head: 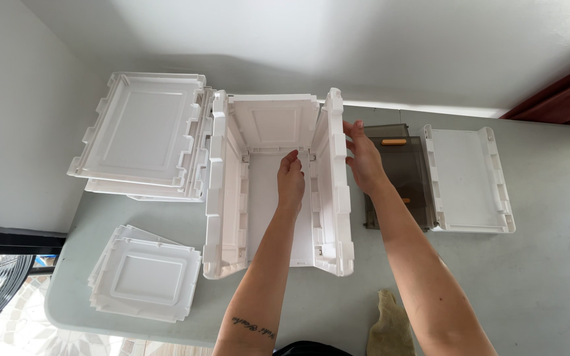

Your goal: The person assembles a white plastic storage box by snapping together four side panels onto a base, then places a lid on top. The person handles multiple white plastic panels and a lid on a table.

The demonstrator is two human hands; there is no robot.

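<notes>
Fingers of our left hand (291,177) curl, pinching at the hinge inside the white crate (278,184) mid-tabletop (549,290); right hand (363,157) fingers spread flat on the crate's right wall. If that wall snaps inward, we judge it could nip the left fingers, or nudge the smoky lid (400,178) beside it.
</notes>
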